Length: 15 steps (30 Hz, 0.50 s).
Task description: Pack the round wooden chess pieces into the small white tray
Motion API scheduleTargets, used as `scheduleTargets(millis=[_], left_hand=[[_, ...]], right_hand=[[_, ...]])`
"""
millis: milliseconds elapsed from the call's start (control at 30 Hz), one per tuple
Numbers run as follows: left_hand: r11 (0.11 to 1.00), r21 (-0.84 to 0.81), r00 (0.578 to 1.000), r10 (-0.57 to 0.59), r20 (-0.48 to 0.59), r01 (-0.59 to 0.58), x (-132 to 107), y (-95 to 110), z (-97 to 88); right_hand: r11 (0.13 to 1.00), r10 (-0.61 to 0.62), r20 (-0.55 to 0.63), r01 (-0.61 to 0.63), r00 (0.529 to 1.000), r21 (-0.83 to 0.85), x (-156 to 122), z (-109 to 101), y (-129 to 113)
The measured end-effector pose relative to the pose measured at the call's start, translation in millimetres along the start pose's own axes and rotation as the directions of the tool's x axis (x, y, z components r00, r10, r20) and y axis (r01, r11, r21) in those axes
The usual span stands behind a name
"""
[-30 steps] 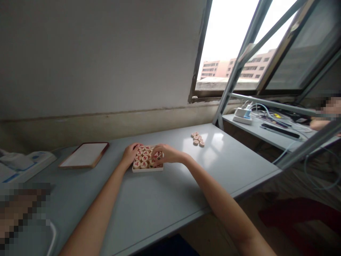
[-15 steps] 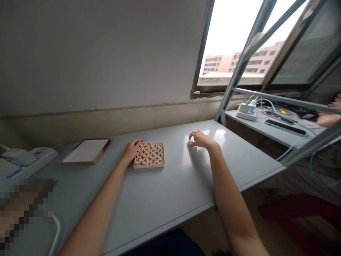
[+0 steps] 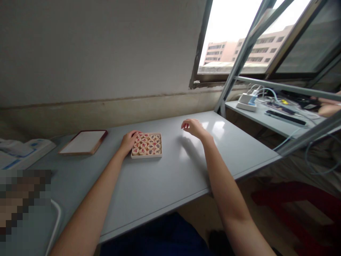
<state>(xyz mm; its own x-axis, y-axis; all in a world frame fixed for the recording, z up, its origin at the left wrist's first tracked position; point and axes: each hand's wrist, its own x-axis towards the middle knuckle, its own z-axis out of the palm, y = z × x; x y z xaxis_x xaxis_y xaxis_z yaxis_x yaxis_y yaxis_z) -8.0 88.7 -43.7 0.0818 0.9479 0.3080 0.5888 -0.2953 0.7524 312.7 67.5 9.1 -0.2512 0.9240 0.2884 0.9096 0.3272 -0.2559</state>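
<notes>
A shallow white box lies on the grey table, filled with rows of round wooden Chinese chess pieces marked with red and dark characters. My left hand grips the box at its left edge, its fingers over the upper left corner. To the right of the box, my right hand is held above the table with curled fingers, closed on a Chinese chess piece that its fingers mostly hide. The shadow of the arm falls on the tabletop below.
A flat lid-like tray with a dark red rim lies at the left. A white power strip stands beyond it. On the right are a metal frame post, a neighbouring desk with cables and a phone, and a red stool.
My right hand has lifted from the tabletop, with the chess piece that was at its fingertips gone from the table. My left hand stays on the box. The view has tilted slightly.
</notes>
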Motion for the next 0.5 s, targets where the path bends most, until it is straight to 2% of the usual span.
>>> scheduleTargets(millis=[100,200,267,367,433,500], left_hand=[[0.993,-0.109,0.999,-0.040,0.022,0.042,0,2,-0.7],[0.946,-0.303,0.990,-0.082,0.114,0.113,-2,8,-3.2],[0.916,-0.377,0.982,-0.074,0.173,0.135,-5,15,-5.1],[0.906,-0.393,0.969,-0.061,0.239,0.154,-9,25,-7.6],[0.900,-0.393,0.958,-0.078,0.277,0.187,-11,30,-9.1],[0.896,-0.393,0.950,-0.088,0.300,0.207,-13,33,-10.6]], right_hand=[[0.950,-0.237,-0.118,0.256,0.964,0.182,6,14,-46],[0.892,-0.387,-0.145,0.409,0.911,0.191,6,29,-82],[0.877,-0.436,-0.078,0.443,0.896,0.185,3,36,-92],[0.878,-0.448,0.046,0.430,0.893,0.212,1,43,-95],[0.893,-0.426,0.067,0.407,0.902,0.195,1,45,-95],[0.906,-0.407,0.037,0.398,0.913,0.142,2,45,-98]])
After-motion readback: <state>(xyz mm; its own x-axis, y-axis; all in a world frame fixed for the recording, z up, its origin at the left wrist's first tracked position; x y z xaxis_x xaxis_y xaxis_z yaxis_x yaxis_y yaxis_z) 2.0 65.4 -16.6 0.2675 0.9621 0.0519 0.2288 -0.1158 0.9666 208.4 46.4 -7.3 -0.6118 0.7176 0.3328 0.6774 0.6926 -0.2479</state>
